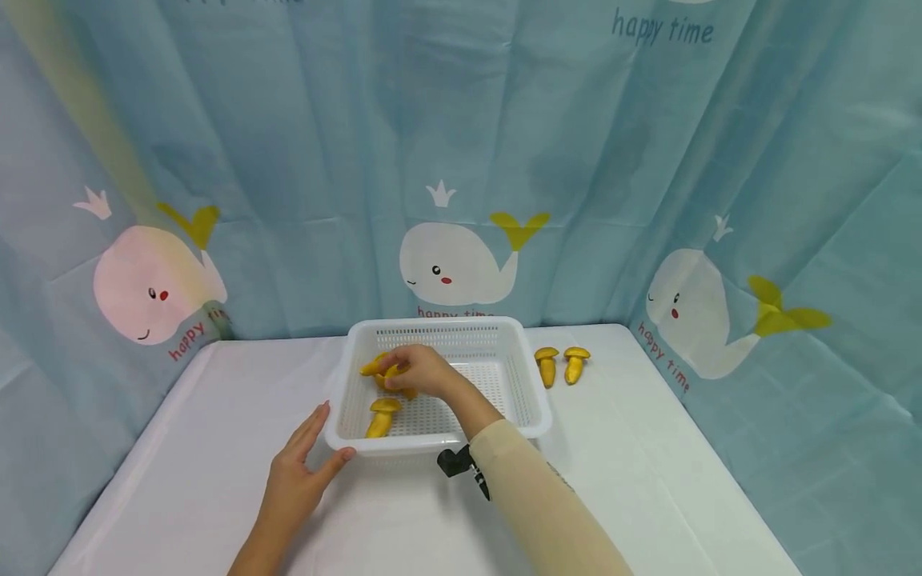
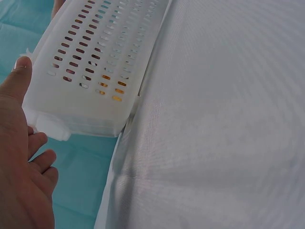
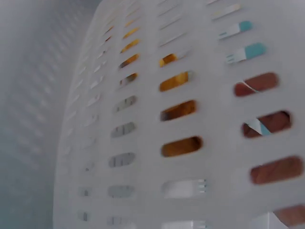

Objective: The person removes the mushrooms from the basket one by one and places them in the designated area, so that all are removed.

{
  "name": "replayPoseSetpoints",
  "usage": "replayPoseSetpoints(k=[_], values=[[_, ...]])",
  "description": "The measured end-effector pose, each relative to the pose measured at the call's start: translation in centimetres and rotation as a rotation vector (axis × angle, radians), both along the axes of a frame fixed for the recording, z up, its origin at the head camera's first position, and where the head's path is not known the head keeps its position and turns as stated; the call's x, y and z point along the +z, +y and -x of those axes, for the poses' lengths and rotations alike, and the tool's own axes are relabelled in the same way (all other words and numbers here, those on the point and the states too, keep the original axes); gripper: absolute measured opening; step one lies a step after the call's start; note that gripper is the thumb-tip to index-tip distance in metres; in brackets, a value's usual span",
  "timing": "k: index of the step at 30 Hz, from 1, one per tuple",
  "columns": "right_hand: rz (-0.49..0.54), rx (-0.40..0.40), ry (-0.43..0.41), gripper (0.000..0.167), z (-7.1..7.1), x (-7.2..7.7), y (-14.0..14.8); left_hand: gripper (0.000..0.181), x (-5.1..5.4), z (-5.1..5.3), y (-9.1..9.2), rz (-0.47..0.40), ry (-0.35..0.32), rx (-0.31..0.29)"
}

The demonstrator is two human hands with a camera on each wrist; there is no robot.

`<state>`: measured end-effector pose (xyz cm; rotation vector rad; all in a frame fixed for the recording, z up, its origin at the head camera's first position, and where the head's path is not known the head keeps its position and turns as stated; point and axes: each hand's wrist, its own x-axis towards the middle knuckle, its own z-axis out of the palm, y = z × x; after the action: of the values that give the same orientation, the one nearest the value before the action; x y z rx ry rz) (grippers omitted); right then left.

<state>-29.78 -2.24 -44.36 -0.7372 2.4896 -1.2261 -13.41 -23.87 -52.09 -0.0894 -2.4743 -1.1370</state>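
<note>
A white perforated plastic basket point(image 1: 533, 400) stands on the table, with several yellow toy mushrooms inside. My right hand point(image 1: 425, 372) reaches over the front rim and pinches a yellow mushroom point(image 1: 371, 368) among others at the basket's left; the fingers partly hide them. Another mushroom point(image 1: 384, 406) lies nearer the front left corner. At that corner my left hand point(image 1: 295, 472) touches the basket, thumb by the front rim and fingers along the left side. The left wrist view shows this hand point(image 2: 21, 143) beside the basket wall. Through the slots in the right wrist view, yellow pieces point(image 3: 178, 110) show.
Two yellow mushrooms point(image 1: 574, 366) lie on the white tablecloth point(image 1: 648, 480) just right of the basket. A blue curtain point(image 1: 324, 160) with whale prints hangs behind and along both sides. A black strap piece point(image 1: 455, 462) sits under the right sleeve.
</note>
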Motion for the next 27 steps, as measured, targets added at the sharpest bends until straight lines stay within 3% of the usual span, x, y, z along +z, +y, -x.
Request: replayPoseSetpoints(k=[14,27], values=[[-0.097,0.03,-0.051,0.029,-0.2,-2.1,-0.3,0.086,0.1,0.0,0.0,-0.008,0.012,-0.002],[-0.235,0.092,-0.046,0.032,-0.5,-2.5,-0.5,0.087,0.2,0.0,0.1,-0.006,0.023,-0.009]])
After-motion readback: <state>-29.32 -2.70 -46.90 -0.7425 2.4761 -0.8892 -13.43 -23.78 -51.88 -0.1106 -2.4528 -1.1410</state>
